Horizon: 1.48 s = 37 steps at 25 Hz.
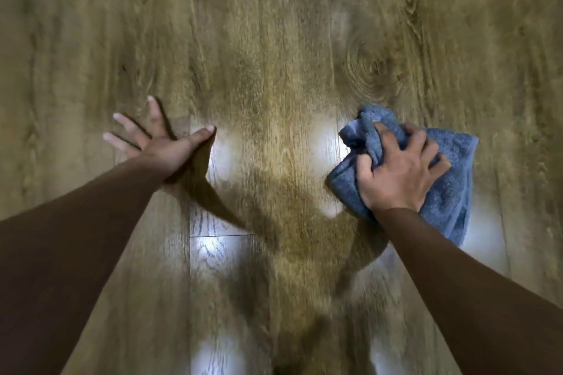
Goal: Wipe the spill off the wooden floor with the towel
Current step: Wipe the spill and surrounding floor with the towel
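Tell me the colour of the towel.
Blue; the towel is bunched under the right hand on the floor, seen in the head view.

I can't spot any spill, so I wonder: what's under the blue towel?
The blue towel lies bunched on the wooden floor, gripped from above by the right hand. Only bare, glossy boards show around it. Whether any spill lies beneath is hidden by the cloth.

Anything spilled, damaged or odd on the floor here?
Nothing stands out. The crumpled blue terry towel is gripped by the right hand on the wooden plank floor; bright patches look like glare, no clear puddle.
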Available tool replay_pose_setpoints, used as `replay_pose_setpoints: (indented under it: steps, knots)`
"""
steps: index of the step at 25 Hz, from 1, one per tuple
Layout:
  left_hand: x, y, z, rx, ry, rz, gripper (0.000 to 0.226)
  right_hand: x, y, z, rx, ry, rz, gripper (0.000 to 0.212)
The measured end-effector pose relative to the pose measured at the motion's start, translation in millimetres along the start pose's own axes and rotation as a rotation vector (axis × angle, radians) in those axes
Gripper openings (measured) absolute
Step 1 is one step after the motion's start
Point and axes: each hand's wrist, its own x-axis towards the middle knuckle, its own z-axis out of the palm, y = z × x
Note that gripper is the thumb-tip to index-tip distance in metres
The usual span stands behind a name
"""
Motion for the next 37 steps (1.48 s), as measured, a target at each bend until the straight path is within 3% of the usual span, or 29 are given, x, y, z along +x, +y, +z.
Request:
replay_pose_setpoints:
  steps: [4,10,14,20,22,28,33,37]
  knots:
    - [0,5,-3,-0.009,0.028,0.029,0.093,-1,0,-3,0.012,0.024,0.002,0.053]
    - [10,0,-3,0.022,-0.034,0.032,0.096,-2,-16,1,0.014,0.038,0.111,0.055]
    - [12,1,0,-0.028,-0.011,0.031,0.098,8,-78,11,-0.001,-0.008,0.195,0.058]
    - [20,0,5,-0.086,0.054,0.040,0.084,-3,-218,35,-0.018,-0.176,-0.249,0.058]
    - [26,-5,8,-0.054,0.048,0.134,0.094,-14,-231,38,0.002,-0.210,-0.344,0.059]
    - [17,1,12,-0.139,0.082,0.001,0.115,-39,-221,29,0.004,-0.230,-0.409,0.063]
    - [18,-5,4,-0.071,0.021,0.015,0.107,-70,-208,21,0.020,-0.275,-0.454,0.068]
    - [18,-6,6,-0.028,0.027,0.042,0.089,-107,-158,10,0.012,-0.292,-0.647,0.068]
